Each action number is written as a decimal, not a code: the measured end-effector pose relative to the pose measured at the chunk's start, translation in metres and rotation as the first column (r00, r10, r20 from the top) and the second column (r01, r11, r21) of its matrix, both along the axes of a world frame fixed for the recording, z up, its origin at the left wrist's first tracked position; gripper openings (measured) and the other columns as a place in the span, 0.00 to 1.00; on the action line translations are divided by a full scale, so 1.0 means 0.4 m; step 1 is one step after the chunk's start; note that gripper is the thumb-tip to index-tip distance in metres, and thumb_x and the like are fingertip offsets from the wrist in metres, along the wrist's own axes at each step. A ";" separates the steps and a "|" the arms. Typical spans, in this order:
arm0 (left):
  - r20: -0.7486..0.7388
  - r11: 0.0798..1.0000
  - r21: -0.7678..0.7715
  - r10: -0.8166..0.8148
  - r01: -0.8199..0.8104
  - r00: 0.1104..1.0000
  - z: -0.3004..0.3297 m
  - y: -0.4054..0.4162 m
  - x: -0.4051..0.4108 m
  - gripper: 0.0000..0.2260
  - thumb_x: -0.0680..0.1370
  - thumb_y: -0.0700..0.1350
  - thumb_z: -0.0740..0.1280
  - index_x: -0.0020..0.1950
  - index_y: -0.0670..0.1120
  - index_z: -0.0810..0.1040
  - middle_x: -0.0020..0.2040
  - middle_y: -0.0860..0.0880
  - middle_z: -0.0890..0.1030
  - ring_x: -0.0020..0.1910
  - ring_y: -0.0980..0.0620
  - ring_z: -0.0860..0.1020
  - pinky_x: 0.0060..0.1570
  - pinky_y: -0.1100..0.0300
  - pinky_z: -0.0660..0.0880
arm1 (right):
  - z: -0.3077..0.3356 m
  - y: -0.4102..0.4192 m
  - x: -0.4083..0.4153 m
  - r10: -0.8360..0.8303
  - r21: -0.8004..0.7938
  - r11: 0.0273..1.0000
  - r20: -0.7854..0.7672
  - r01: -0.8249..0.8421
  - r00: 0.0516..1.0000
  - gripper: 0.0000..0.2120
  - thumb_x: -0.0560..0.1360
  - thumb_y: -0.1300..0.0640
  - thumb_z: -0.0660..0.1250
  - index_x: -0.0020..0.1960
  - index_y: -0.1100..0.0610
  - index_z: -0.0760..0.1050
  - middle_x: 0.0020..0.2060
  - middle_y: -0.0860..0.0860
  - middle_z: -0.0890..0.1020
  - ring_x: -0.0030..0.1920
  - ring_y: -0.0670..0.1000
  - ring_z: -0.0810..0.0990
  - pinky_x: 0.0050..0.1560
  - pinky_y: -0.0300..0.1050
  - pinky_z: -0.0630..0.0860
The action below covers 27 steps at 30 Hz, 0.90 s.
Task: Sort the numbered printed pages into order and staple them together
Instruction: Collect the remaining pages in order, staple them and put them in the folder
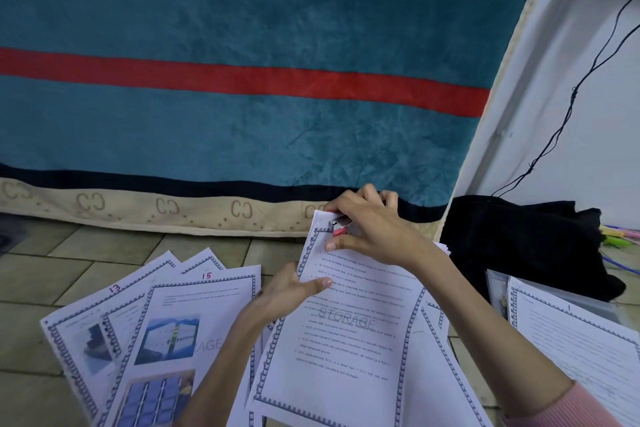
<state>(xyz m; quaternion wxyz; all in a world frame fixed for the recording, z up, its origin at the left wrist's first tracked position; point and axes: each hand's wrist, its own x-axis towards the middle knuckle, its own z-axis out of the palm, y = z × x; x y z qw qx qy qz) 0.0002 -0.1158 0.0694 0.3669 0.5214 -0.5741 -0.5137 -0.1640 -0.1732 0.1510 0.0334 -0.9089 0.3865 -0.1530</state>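
Gripping the small stapler [339,226], right hand [367,232] bites the pages [346,333] left hand [294,288] pinches; next, I think, squeeze hard.

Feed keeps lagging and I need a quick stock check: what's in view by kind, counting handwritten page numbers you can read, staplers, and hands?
Readable handwritten page numbers: 3 (13, 15, 1)
Staplers: 1 (stapler, gripped by the right hand at the stack's top corner)
Hands: 2 (the right one, plus the left hand holding the stack)
Total: 6
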 end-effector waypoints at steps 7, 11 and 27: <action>0.022 1.000 0.006 -0.028 0.028 0.999 0.000 -0.003 -0.003 0.05 0.76 0.46 0.67 0.48 0.57 0.77 0.45 0.60 0.83 0.46 0.63 0.80 0.46 0.67 0.75 | 0.015 -0.004 0.013 0.010 0.087 0.996 0.067 -0.016 0.998 0.24 0.68 0.40 0.70 0.60 0.50 0.74 0.49 0.39 0.73 0.52 0.45 0.68 0.55 0.49 0.57; 0.029 0.999 0.005 -0.045 0.044 0.999 -0.001 -0.004 -0.005 0.06 0.77 0.46 0.66 0.49 0.58 0.76 0.45 0.62 0.81 0.44 0.67 0.79 0.40 0.74 0.72 | 0.015 -0.010 0.019 0.006 0.117 0.993 0.084 -0.016 0.996 0.23 0.68 0.42 0.71 0.59 0.52 0.76 0.47 0.38 0.73 0.50 0.42 0.68 0.56 0.49 0.57; 0.036 0.999 0.038 -0.023 0.021 0.999 -0.030 -0.011 -0.001 0.06 0.77 0.45 0.66 0.48 0.57 0.76 0.46 0.59 0.81 0.46 0.61 0.80 0.40 0.72 0.74 | -0.029 -0.031 0.039 -0.021 0.291 0.955 0.253 -0.056 0.967 0.15 0.68 0.53 0.75 0.52 0.56 0.79 0.40 0.39 0.76 0.49 0.47 0.76 0.54 0.43 0.73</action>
